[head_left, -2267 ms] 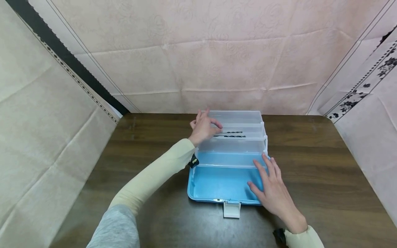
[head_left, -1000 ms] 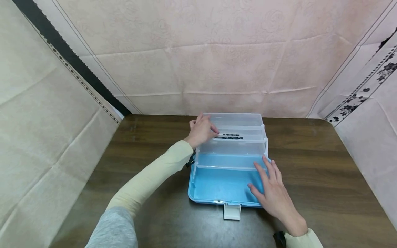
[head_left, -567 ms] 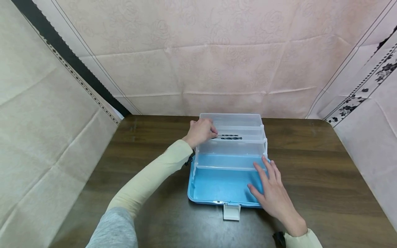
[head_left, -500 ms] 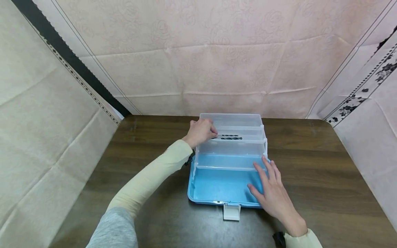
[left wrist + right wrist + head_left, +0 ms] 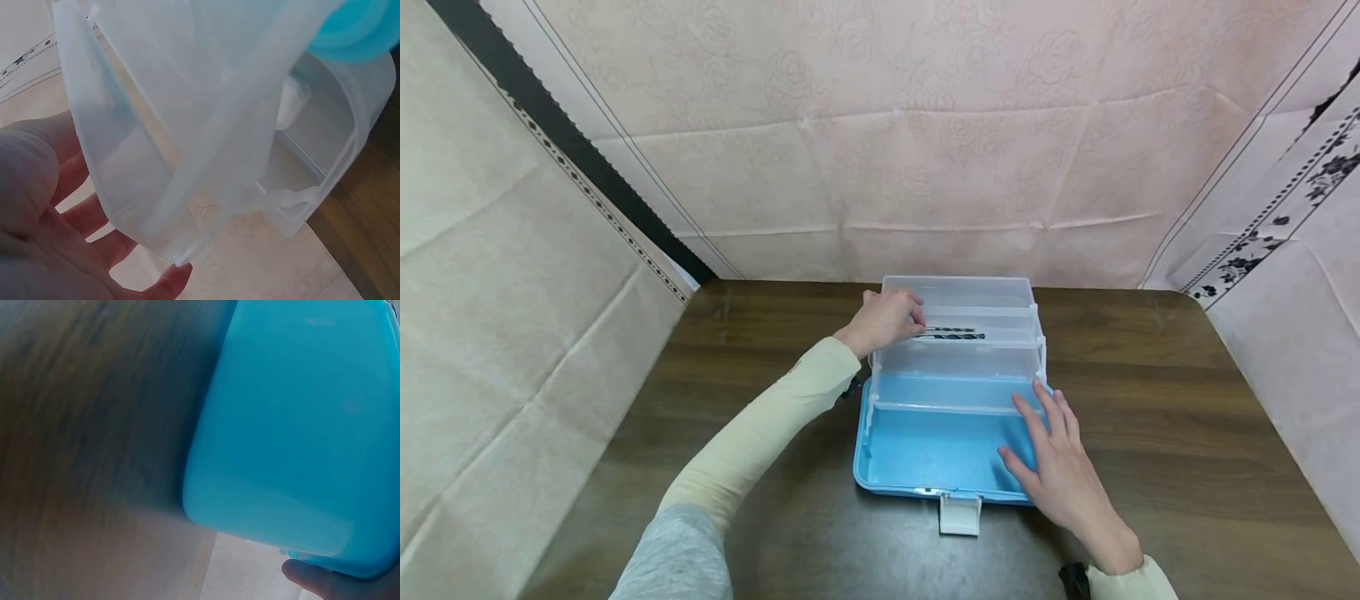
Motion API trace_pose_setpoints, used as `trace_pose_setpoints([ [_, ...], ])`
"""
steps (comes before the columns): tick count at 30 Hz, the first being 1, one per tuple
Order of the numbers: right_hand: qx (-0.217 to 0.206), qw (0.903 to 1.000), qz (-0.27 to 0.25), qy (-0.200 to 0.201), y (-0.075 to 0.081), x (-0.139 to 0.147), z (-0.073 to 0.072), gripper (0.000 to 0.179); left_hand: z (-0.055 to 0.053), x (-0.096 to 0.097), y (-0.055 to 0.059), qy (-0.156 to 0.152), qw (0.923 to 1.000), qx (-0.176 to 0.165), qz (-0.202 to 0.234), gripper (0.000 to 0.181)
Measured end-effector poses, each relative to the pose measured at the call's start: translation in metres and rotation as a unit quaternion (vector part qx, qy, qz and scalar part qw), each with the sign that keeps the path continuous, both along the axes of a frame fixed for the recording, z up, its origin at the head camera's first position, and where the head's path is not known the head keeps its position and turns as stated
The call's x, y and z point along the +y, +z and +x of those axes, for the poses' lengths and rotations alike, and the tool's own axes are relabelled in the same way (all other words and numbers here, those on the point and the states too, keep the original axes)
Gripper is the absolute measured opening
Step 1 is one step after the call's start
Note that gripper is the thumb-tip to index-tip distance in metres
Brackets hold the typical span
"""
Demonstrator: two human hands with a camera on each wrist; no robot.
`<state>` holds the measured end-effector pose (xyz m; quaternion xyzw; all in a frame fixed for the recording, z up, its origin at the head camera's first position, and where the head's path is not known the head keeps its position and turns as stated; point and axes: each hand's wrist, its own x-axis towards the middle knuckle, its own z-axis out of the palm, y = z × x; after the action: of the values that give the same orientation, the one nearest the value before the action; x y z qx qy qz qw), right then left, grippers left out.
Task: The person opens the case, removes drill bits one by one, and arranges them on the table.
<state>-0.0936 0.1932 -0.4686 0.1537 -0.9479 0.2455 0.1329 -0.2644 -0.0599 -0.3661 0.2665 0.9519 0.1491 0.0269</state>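
Note:
A blue box (image 5: 951,446) stands with its lid raised and translucent trays (image 5: 958,358) fanned out in steps. Two dark twist drill bits lie side by side in an upper tray, the lower drill bit (image 5: 958,337) the thicker. My left hand (image 5: 883,321) reaches over the tray's left end, thumb and index finger pinching the upper drill bit (image 5: 951,329) at its left end. The left wrist view shows the other fingers curving beside the tray's end wall (image 5: 119,156); the pinch is hidden there. My right hand (image 5: 1060,462) rests with spread fingers on the box's right rim.
A white latch (image 5: 959,515) hangs from the box's front edge. The wooden table (image 5: 1187,433) surrounds the box, and a pale patterned cloth (image 5: 925,167) rises behind the table's far edge.
My left hand has shifted slightly left and its raised fingers have lowered. Both drill bits have slid a little left in the tray. The right hand has stayed at the box rim.

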Motion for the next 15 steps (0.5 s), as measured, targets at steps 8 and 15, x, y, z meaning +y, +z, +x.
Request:
trace_pose_setpoints([
  [8,-0.005,1.0,0.0,-0.004,0.001,-0.001,0.001,0.073,-0.003,-0.008,-0.003,-0.002,0.999,-0.023,0.04,0.007],
  [15,-0.004,1.0,-0.001,-0.004,0.002,-0.001,0.001,0.073,-0.007,-0.013,-0.004,0.001,0.9962,-0.038,0.078,0.005],
])
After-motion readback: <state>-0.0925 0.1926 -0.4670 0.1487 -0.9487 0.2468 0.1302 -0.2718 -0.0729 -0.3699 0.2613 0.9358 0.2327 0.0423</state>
